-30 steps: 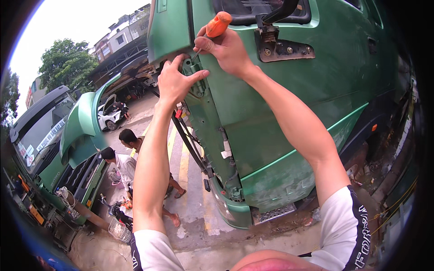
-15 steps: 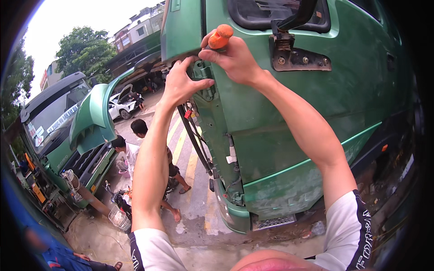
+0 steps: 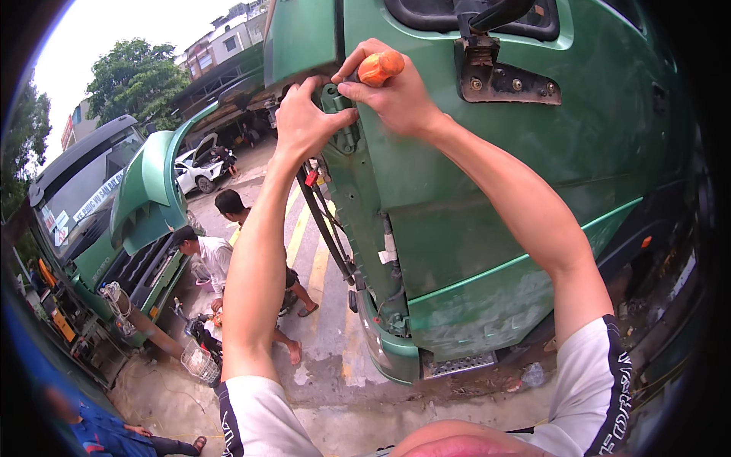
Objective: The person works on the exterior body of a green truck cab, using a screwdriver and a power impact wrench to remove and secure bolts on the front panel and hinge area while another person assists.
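Head view: raised right hand grips orange screwdriver handle

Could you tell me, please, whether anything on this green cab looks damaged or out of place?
Yes. At the cab front edge, black cables hang loose and exposed below the hinge that the left hand touches. The lower corner by the step looks scuffed and dirty. The right hand holds an orange-handled tool.

The 1 head-worn fisheye camera looks forward and slightly down from just behind the raised left hand and right hand, very near the green truck door, the yard spreading lower left.
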Tool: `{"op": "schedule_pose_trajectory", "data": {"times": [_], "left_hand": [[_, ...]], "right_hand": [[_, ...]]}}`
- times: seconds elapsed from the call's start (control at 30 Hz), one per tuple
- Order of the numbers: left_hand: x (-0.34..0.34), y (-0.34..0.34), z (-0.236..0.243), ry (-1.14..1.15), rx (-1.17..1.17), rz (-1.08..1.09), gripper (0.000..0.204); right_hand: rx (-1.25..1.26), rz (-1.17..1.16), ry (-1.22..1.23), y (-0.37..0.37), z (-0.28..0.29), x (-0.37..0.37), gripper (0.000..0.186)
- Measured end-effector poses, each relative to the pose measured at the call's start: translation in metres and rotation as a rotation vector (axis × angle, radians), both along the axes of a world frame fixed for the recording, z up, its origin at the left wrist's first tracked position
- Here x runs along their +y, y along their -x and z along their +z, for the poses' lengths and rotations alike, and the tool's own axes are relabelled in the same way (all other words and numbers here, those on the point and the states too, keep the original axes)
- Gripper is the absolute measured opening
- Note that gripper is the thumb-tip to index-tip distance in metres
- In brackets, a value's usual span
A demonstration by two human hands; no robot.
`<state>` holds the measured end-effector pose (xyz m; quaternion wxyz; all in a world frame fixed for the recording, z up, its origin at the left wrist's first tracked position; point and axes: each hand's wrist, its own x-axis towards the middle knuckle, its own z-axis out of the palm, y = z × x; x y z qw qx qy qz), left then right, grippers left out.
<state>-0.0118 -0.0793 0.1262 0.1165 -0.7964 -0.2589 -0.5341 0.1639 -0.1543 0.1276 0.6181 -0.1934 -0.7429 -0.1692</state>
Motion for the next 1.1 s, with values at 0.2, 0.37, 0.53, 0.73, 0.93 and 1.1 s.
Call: {"op": "schedule_pose_trajectory", "data": {"times": [0.2, 0.37, 0.53, 0.73, 0.93, 1.1], "left_hand": [[0.001, 0.008, 0.0, -0.015, 0.019, -0.022, 0.077], [0.008, 0.007, -0.003, -0.042, -0.018, -0.031, 0.073], [0.006, -0.001, -0.013, 0.019, -0.127, -0.137, 0.076], [0.016, -0.008, -0.025, -0.053, -0.249, -0.169, 0.073], [0.041, -0.017, -0.031, -0.195, -0.253, -0.26, 0.055], [0.042, 0.0, -0.017, -0.102, -0.089, -0.114, 0.048]], "right_hand": [[-0.223, -0.069, -0.05, 0.001, 0.004, -0.006, 0.014], [-0.346, -0.197, -0.173, 0.014, 0.003, -0.013, 0.018], [-0.348, -0.304, -0.238, 0.024, 0.004, -0.011, 0.025], [-0.336, -0.38, -0.243, 0.045, -0.006, -0.009, 0.03], [-0.306, -0.581, -0.242, 0.077, 0.001, -0.006, 0.027], [-0.413, -0.573, -0.288, 0.08, 0.014, -0.019, 0.017]]}}
